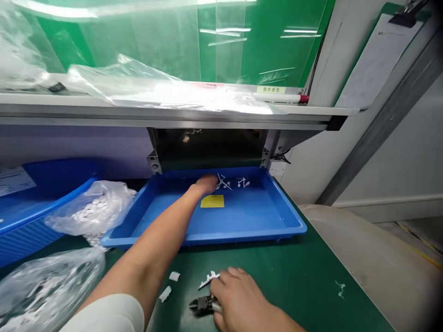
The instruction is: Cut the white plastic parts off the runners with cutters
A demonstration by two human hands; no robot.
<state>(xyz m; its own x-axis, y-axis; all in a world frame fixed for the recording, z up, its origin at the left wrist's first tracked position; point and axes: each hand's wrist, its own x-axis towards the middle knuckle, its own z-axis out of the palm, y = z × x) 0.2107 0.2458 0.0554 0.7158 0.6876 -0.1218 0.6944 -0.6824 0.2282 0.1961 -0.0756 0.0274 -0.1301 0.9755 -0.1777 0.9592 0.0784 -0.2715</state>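
Observation:
My left hand point(206, 184) reaches far into the blue tray point(242, 216), at its back edge under the machine opening. Its fingers touch a white plastic sprue piece point(223, 183); they are bunched and partly hidden. A second white sprue piece point(243, 182) lies just to the right in the tray. A yellow label point(212, 201) sits on the tray floor. My right hand point(238, 302) rests on the green mat near me, closed round black cutting pliers point(200, 304). A white plastic part point(208, 279) lies by its fingertips.
Two small white scraps point(169, 285) lie on the green mat point(294, 276). A clear bag of white parts point(92, 212) sits left of the tray, another bag point(41, 286) nearer. A blue crate point(38, 193) stands at far left. A shelf with plastic sheeting point(166, 94) overhangs the tray.

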